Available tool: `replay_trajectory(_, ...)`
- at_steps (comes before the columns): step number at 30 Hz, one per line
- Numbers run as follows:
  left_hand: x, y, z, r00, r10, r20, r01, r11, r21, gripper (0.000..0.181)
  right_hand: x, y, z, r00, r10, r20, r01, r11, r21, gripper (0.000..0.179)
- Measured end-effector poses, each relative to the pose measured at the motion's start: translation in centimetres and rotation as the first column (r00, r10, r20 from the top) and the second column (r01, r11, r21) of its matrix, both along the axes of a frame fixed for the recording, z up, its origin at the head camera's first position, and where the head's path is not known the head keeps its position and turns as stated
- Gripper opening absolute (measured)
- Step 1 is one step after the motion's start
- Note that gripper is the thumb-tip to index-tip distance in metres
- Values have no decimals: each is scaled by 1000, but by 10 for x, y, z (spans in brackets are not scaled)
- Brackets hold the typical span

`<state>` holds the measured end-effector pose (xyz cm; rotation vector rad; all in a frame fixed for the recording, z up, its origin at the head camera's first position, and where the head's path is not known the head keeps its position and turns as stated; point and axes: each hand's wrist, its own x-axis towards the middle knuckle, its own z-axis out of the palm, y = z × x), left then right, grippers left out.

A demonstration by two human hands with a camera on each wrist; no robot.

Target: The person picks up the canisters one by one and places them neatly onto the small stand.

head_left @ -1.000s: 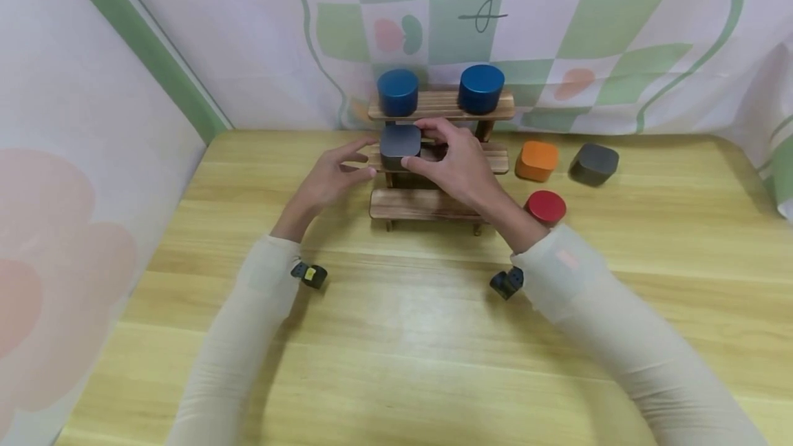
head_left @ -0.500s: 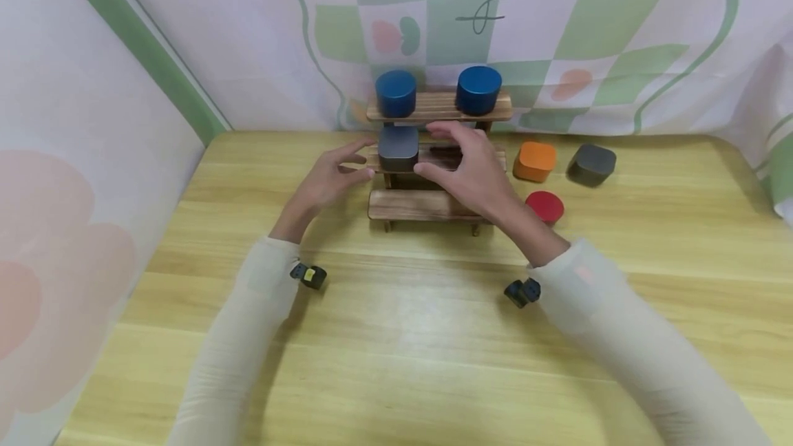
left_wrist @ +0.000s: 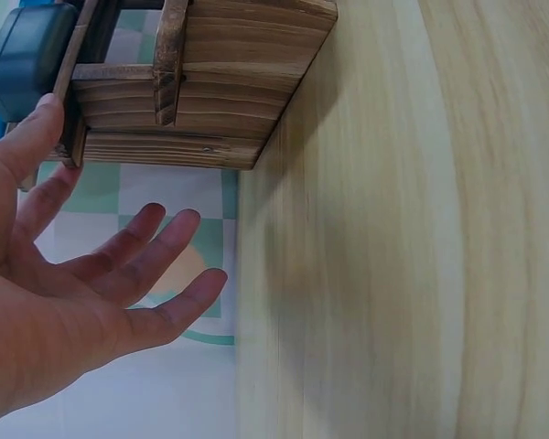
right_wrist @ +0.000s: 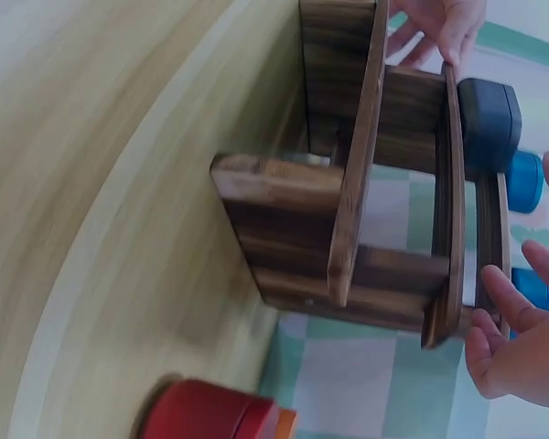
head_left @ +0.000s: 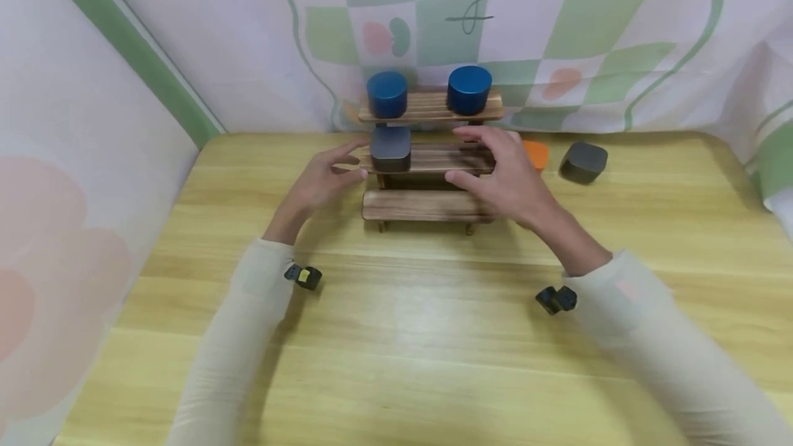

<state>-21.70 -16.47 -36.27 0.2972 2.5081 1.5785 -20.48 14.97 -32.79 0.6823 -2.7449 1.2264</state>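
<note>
A three-tier wooden shelf (head_left: 427,206) stands on the table. On the left of its middle tier sits a dark grey rounded-square tin (head_left: 390,149). My left hand (head_left: 317,181) is at the left end of that tier, thumb and forefinger extended at the shelf's edge beside the tin, other fingers spread loosely, as the left wrist view shows. My right hand (head_left: 511,177) hovers by the right end of the middle tier, its fingers apart with nothing between them. Two round blue tins, one on the left (head_left: 387,95) and one on the right (head_left: 469,90), occupy the top tier.
Right of the shelf, an orange tin (head_left: 536,155) is partly covered by my right hand. A second dark grey tin (head_left: 584,162) stands further right. The red tin (right_wrist: 201,412) shows in the right wrist view. A patterned curtain (head_left: 446,26) hangs behind the table.
My right hand has let go of the dark grey tin and moved right, now covering the red tin in the head view. The tin and my left hand stay in place.
</note>
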Motion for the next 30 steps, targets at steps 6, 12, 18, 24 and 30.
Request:
replay_trajectory(6, 1, -4, -2, 1000, 15, 20, -15, 1000, 6, 57, 0, 16, 2, 1000, -12, 18, 11, 999, 37, 65)
replay_trajectory(12, 2, -6, -3, 999, 23, 26, -22, 1000, -11, 57, 3, 34, -1, 999, -26, 29, 25, 999, 43, 66)
replay_trajectory(18, 3, -6, -6, 1000, 9, 22, -9, 1000, -5, 57, 4, 52, -6, 998, -56, 38, 54, 997, 49, 67)
replay_trajectory(24, 2, -7, -7, 1000, 13, 28, -13, 1000, 7, 57, 3, 69, -10, 994, -86, 66, 83, 996, 44, 69)
replay_trajectory(30, 3, -7, -7, 999, 10, 34, -10, 1000, 15, 58, 3, 91, -14, 994, -97, 51, 95, 995, 31, 67)
